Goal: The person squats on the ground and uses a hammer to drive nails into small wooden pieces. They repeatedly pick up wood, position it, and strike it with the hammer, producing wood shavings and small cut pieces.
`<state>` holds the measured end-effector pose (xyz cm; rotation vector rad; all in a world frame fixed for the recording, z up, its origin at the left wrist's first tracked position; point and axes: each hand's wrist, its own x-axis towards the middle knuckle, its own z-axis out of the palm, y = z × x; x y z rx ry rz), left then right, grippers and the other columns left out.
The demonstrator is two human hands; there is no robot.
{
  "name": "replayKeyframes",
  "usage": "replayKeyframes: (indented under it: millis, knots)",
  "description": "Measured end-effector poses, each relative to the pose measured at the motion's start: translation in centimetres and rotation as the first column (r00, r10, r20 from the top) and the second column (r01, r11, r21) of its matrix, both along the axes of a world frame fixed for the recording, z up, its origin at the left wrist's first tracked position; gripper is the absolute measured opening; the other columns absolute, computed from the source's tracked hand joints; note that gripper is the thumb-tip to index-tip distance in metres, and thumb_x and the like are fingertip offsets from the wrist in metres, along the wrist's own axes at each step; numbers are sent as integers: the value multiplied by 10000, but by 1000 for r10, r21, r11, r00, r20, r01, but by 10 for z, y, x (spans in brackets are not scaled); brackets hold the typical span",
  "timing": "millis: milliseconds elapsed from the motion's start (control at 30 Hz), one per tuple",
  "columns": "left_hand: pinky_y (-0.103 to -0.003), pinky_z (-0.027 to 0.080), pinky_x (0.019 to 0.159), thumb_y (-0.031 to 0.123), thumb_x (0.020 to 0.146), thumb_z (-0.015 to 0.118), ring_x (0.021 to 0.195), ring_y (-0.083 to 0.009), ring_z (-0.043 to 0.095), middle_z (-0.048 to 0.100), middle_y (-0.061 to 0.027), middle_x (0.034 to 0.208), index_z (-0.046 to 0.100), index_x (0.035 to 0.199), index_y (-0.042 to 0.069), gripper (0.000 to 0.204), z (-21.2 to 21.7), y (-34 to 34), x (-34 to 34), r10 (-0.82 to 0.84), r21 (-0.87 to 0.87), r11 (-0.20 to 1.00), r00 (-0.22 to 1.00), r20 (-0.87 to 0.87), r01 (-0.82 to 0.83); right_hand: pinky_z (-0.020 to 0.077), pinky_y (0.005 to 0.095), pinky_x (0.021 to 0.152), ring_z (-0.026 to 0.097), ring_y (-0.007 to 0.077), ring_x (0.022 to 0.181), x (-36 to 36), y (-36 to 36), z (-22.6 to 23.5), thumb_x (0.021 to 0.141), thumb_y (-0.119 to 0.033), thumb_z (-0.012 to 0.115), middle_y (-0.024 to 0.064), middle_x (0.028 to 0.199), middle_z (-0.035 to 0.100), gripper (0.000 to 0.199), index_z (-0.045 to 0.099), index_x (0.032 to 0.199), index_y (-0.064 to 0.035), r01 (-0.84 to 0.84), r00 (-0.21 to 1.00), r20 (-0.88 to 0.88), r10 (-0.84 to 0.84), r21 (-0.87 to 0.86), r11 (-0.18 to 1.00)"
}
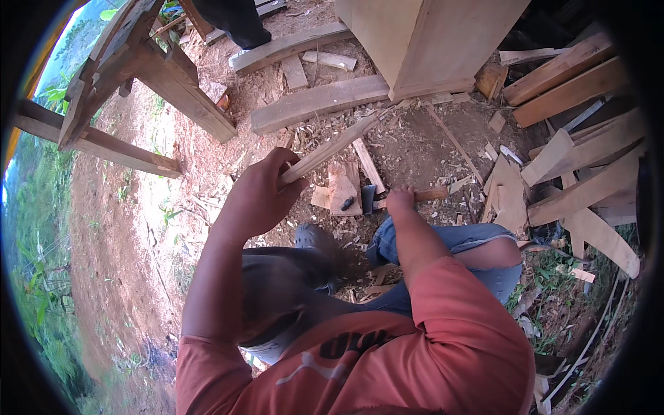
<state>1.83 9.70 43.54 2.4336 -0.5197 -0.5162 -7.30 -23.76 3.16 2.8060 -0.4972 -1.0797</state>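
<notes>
From where I sit at the controls, the left hand is curled around the near end of a long, slender, pale wooden stick, which slants away over the chip-strewn brown dirt ground. The right hand is wrapped around the brown wooden handle of a hatchet with a dark metal blade, gripping close to the head, just beside a flat, pale wooden block; I can't tell whether blade and block touch. My worry is that single grip: held at one end only, the stick could twist or spring if struck, and a glancing blade might then slide toward the left fingers. The small black object on the block could knock a stroke or the stick off line. The blue denim trousers cover a leg near the hatchet, so an overswing could reach it.
</notes>
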Motion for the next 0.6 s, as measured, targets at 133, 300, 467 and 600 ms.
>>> replayKeyframes:
  millis: [133, 300, 467, 600]
  knots:
    - [-471, 546, 818, 200, 966, 778, 934, -396, 731, 740, -195, 978, 607, 1231, 63, 344, -3, -1, 3, -14, -108, 994, 997, 82, 22, 387, 570, 1214, 550, 336, 1456, -1, -25, -18, 1002, -239, 662, 110, 1513, 650, 365, 759, 1345, -160, 200, 976, -93, -197, 24, 980]
    - [-479, 545, 815, 160, 961, 773, 940, -395, 730, 738, -194, 972, 588, 1216, 76, 327, -20, 14, 5, 6, -107, 994, 983, 185, 14, 591, 468, 1022, 721, 293, 1253, 18, 11, 62, 932, -281, 721, 106, 1374, 742, 380, 793, 1284, -156, -12, 985, -172, 28, 91, 996]
    - [-519, 551, 849, 142, 951, 766, 972, -413, 727, 739, -197, 996, 587, 1213, 77, 324, -34, 3, 13, 20, -64, 998, 927, 376, 5, 630, 422, 893, 786, 264, 1077, 43, 3, 148, 878, -326, 762, 104, 1257, 790, 408, 802, 1225, -114, 60, 997, -46, -54, 157, 986]
    - [-538, 551, 873, 183, 952, 759, 1006, -429, 721, 738, -217, 1030, 617, 1204, 63, 313, -50, -2, 21, 7, -26, 1000, 919, 394, 3, 571, 420, 603, 697, 238, 654, 77, -32, 186, 907, -346, 740, 132, 914, 751, 390, 773, 1120, -21, 333, 920, 32, -390, 459, 824]
